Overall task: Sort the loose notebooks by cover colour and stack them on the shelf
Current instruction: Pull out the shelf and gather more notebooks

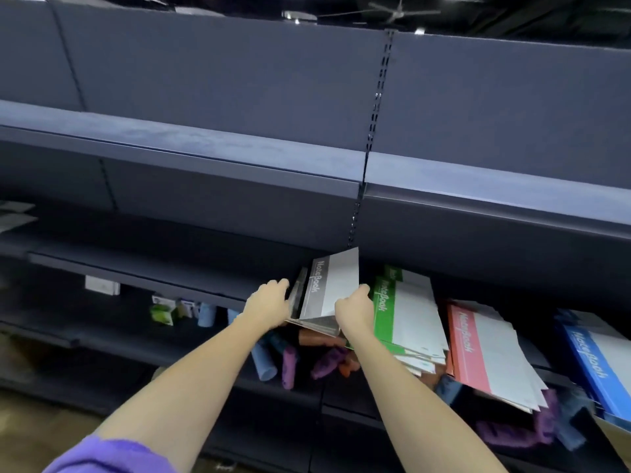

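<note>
**Grey notebook stack held at the shelf edge**

Head view. Four colour groups of notebooks are counted on the dark shelf (191, 285): one grey stack (327, 291), one green stack (406, 319), one red stack (485, 353) and one blue stack (594, 363). The number of notebooks within each stack cannot be told. The grey stack is positioned at the left end of the row, tilted up on its lower edge, just beside the green stack. The green, red and blue stacks are laid leaning, with lower corners overhanging the shelf front.

Both arms are extended forward and upward. The left hand (269, 305) is closed on the left edge of the grey stack, fingers curled around it. The right hand (355, 308) is closed on the lower right edge of the same stack, between the grey and green covers. A purple sleeve (112, 455) is visible on the left arm.

On the lower shelf, several rolled items in blue, purple and orange (290, 367) are scattered.
</note>
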